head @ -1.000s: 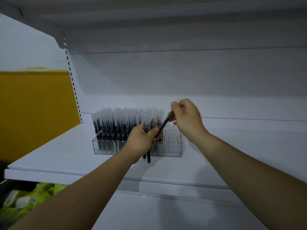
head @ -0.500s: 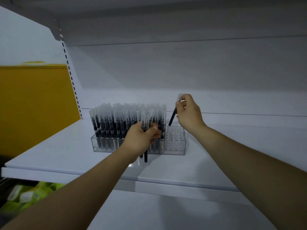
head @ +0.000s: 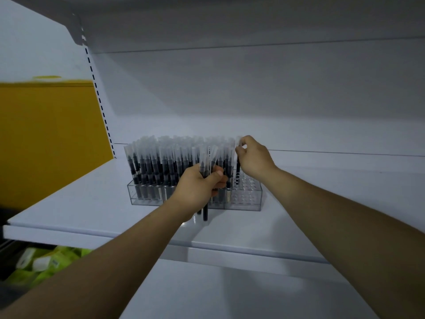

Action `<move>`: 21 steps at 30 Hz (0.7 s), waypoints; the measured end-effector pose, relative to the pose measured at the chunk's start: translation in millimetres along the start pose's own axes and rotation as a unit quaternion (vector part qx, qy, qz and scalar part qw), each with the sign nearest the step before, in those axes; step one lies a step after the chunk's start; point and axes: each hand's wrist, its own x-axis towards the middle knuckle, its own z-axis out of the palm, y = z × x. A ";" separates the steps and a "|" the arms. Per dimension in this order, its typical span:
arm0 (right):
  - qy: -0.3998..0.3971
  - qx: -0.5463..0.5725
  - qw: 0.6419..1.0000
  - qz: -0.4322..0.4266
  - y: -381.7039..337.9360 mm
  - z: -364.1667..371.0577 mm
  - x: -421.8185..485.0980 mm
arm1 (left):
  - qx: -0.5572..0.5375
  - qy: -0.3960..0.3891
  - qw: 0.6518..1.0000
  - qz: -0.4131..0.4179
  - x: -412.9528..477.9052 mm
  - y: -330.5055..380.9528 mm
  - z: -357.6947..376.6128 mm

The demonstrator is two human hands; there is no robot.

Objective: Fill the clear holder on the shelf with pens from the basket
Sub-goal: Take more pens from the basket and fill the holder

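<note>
A clear holder (head: 249, 199) stands on the white shelf (head: 92, 203), packed on its left and middle with several black pens with frosted caps (head: 156, 162); its right end shows empty holes. My left hand (head: 197, 189) is in front of the holder, shut on a small bundle of pens (head: 205, 212) whose tips hang below my fist. My right hand (head: 251, 157) pinches the cap of a single pen (head: 238, 166), held upright with its tip at a hole beside the filled rows. The basket is out of view.
The shelf's front edge (head: 207, 249) runs below my forearms, with another white shelf underneath. An upper shelf (head: 230, 24) hangs overhead. A yellow panel (head: 46, 134) stands at left; green packets (head: 46, 265) lie at lower left.
My right hand took one pen from beside the bundle, swung it from slanted to upright and lowered it to the holder's right part. My left hand stayed in place with its bundle.
</note>
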 end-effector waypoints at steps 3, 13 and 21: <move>0.005 -0.034 0.999 0.022 1.6 1.0 -2.2 | 0.002 -0.002 1.000 0.003 -0.5 1.2 0.0; 0.003 0.117 0.986 -0.116 -42.9 -24.5 -60.3 | 0.026 -0.033 0.999 0.026 -0.6 15.3 9.6; 0.068 0.220 0.972 -0.058 -45.1 -31.6 -55.4 | 0.031 -0.031 0.999 -0.002 -3.5 11.0 7.0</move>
